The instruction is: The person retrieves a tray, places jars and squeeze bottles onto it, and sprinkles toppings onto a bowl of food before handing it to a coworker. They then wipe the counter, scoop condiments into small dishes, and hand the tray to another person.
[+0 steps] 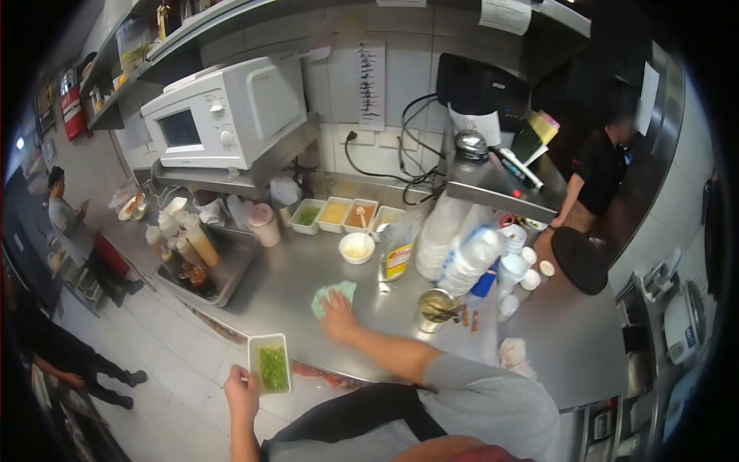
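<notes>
My left hand (242, 391) grips the left side of a white rectangular container (288, 362) holding chopped greens (273, 368), held at the counter's front edge. My right hand (337, 314) lies on a pale green cloth (320, 299) on the steel counter (285, 281), its fingers spread over the cloth. Beyond the cloth stands a white bowl (357, 248) with pale yellow contents. Behind it is a row of white containers with green (306, 215), yellow (334, 213) and orange (361, 216) contents.
A tray (231, 286) of sauce bottles stands left, below a microwave (223, 115). Stacked plastic cups (469, 262), a metal pot (436, 309) and a plastic bag (398, 246) stand right of the cloth. One person (596, 177) is at the right; two others are at the left.
</notes>
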### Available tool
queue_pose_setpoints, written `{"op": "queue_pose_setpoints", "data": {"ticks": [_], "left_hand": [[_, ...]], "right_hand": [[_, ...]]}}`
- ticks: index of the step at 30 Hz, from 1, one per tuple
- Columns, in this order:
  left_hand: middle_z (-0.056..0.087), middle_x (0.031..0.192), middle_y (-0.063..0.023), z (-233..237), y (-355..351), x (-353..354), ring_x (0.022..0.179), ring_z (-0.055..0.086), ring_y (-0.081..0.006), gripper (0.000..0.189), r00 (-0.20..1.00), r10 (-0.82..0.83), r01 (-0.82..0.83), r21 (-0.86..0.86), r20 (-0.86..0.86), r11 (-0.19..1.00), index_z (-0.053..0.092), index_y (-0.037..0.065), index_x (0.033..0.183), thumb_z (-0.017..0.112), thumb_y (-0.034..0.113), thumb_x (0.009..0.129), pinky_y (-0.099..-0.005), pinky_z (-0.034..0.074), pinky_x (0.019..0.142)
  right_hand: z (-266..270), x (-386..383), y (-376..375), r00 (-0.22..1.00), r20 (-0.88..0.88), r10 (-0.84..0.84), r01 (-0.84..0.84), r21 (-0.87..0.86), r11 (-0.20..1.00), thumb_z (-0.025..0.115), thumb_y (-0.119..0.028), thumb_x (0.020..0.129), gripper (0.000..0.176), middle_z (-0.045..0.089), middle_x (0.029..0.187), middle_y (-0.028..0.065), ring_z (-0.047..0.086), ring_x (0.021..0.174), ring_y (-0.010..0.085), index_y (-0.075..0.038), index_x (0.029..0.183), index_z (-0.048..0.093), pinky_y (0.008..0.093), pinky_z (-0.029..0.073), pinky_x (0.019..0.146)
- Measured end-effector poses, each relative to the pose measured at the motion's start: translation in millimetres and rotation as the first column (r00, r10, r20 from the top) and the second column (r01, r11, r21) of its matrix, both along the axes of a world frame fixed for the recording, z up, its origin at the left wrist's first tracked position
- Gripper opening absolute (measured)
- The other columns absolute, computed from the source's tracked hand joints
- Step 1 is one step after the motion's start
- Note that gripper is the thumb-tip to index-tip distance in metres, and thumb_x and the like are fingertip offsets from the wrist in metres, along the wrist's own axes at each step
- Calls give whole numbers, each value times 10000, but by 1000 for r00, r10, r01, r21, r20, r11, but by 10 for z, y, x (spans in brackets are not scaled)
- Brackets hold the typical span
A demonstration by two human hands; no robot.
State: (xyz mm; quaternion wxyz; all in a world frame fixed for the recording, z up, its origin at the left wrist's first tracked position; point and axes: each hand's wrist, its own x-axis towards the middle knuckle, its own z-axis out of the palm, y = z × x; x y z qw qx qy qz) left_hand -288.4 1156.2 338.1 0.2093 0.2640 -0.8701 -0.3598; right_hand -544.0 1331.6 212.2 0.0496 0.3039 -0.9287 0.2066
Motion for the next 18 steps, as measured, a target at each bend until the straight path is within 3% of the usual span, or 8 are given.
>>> {"op": "queue_pose_setpoints", "data": {"ticks": [4, 8, 9, 10, 11, 12, 15, 18], "left_hand": [[547, 551, -148, -73, -566, 205, 459, 535, -225, 109, 999, 40, -39, 15, -19, 999, 468, 21, 753, 563, 61, 786, -336, 407, 461], [538, 542, -143, -67, -924, -6, 461, 541, -234, 103, 999, -27, 25, -70, -24, 997, 470, 23, 756, 560, 62, 788, -338, 413, 471], [537, 540, -143, -65, -983, -133, 461, 545, -243, 102, 998, -56, 54, -52, -32, 997, 471, 23, 757, 558, 65, 789, -342, 416, 474], [536, 538, -144, -61, -1022, -279, 461, 548, -251, 101, 995, -87, 86, -35, -40, 996, 473, 23, 757, 557, 68, 790, -346, 420, 478], [549, 571, -159, -58, -1035, -437, 500, 566, -272, 101, 990, -136, 136, -10, -35, 991, 477, 21, 763, 555, 77, 793, -360, 433, 508], [563, 603, -175, -74, -1040, -615, 540, 584, -293, 103, 983, -182, 182, 15, -27, 983, 481, 18, 768, 554, 85, 796, -374, 447, 538], [583, 763, -212, -444, -1123, -1267, 750, 588, -365, 104, 941, -324, 308, -149, -100, 940, 505, 19, 821, 559, 107, 807, -426, 447, 664], [591, 747, -208, -640, -1108, -1940, 736, 586, -383, 106, 937, -345, 332, -167, -52, 928, 522, 19, 816, 530, 125, 815, -436, 445, 666]], "right_hand": [[-77, -488, -1015, 973, -14, 229, -229, 0, 973, 497, -259, 863, 528, 323, 1401, 202, 293, 1293, 385, -47, 1335, 390, 457, 243, 1077], [-171, 301, -1497, 847, -126, 516, -507, 101, 856, 492, -192, 848, 426, 393, 1389, 141, 308, 1317, 325, -101, 1265, 498, 462, 260, 1066], [126, 567, -1331, 845, 234, 480, -465, -121, 877, 499, -186, 842, 413, 412, 1375, 130, 312, 1317, 314, -115, 1248, 518, 453, 265, 1069], [96, 673, -1104, 808, 223, 546, -516, -181, 837, 502, -171, 834, 381, 444, 1340, 128, 340, 1291, 316, -106, 1207, 545, 453, 286, 1055], [60, 778, -879, 764, 211, 609, -564, -238, 790, 504, -156, 827, 350, 475, 1304, 125, 368, 1266, 317, -97, 1166, 571, 454, 306, 1042], [-209, 806, -644, 675, -141, 725, -736, -62, 674, 502, -131, 818, 307, 520, 1248, 132, 420, 1215, 331, -65, 1100, 604, 464, 342, 1012], [-423, 966, 296, 674, -84, 734, -731, -216, 647, 584, -151, 783, 324, 502, 1297, 76, 385, 1263, 298, -127, 1104, 607, 410, 296, 1059], [-238, 1498, 1256, 935, 18, 353, -330, -318, 889, 592, -97, 769, 415, 503, 1300, 87, 414, 1236, 320, -155, 1179, 581, 415, 328, 1040]]}}
